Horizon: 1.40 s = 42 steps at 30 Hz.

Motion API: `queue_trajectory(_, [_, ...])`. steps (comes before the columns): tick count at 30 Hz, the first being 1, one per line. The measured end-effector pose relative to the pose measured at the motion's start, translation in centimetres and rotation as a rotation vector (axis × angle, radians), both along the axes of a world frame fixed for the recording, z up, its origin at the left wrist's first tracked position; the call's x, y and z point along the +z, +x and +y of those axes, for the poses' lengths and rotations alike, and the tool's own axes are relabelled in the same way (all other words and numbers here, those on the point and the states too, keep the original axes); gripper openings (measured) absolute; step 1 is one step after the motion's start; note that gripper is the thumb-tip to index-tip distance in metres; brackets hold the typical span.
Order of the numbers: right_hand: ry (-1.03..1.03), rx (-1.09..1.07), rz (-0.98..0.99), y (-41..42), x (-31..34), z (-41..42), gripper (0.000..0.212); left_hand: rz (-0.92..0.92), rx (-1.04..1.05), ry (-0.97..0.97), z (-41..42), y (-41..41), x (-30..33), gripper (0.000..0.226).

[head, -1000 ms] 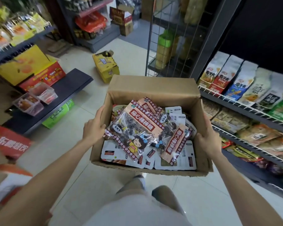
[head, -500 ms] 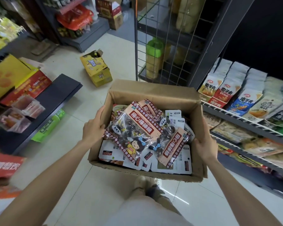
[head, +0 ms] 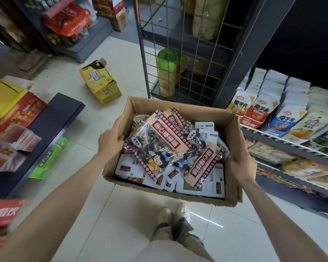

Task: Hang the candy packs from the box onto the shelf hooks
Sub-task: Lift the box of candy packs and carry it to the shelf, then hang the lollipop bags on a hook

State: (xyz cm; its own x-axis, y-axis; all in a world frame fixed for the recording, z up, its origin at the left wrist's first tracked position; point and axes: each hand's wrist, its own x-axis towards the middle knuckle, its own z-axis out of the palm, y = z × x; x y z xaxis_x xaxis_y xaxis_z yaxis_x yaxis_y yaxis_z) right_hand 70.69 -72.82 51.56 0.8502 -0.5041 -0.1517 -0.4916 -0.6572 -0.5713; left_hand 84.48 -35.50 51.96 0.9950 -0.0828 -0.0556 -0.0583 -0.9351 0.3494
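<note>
Carried at waist height above the tiled floor [head: 121, 214], a cardboard box [head: 178, 104] of candy packs [head: 159, 146], left hand [head: 110, 140] and right hand [head: 240, 163] each curled over a side wall (neither free), top pack's long axis running diagonally, nearer the left grip.

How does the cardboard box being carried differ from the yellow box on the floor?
The carried cardboard box is plain brown; the yellow box is printed. The cardboard box is held level off the floor, the left hand and right hand gripping its side walls; the yellow box lies tipped on the tiles, untouched. The cardboard box is full of candy packs; the yellow box's contents cannot be seen. Both are open at the top.
</note>
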Motion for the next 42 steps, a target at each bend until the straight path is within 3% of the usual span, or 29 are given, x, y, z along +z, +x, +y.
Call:
queue_trajectory(10, [0.015,-0.073,-0.006,2.2,-1.1,1.3,0.088,-0.002,-0.030,0.074,-0.6,4.6,-0.6,0.079])
queue_trajectory(17, [-0.016,0.030,0.147,2.7,-0.2,0.8,0.083,-0.015,-0.049,0.104,-0.4,4.2,-0.7,0.058])
queue_trajectory(20, [-0.183,0.108,-0.037,2.1,1.4,1.6,0.072,-0.048,-0.022,0.069,-1.3,3.2,0.0,0.055])
queue_trajectory(23, [-0.230,0.350,-0.253,2.1,2.3,3.1,0.058,-0.037,-0.124,-0.078,-4.0,1.4,1.3,0.062])
queue_trajectory(25, [-0.168,0.494,-0.198,2.8,2.0,3.8,0.052,-0.023,-0.241,-0.076,-5.8,0.4,1.4,0.067])
queue_trajectory(28, [-0.122,0.601,0.062,4.4,1.1,4.7,0.055,-0.048,-0.394,0.039,-8.1,-0.6,0.1,0.074])
queue_trajectory(34, [0.005,0.440,0.461,8.2,-1.7,5.4,0.098,0.122,-0.402,0.286,-9.3,-1.1,-2.3,0.082])
queue_trajectory(38, [-0.100,0.431,0.477,8.9,-1.9,5.4,0.100,0.111,-0.392,0.341,-9.2,0.1,-1.1,0.079])
queue_trajectory(42, [-0.036,0.386,0.394,8.5,-0.7,4.8,0.096,0.084,-0.282,0.209,-8.0,3.0,-0.2,0.076])
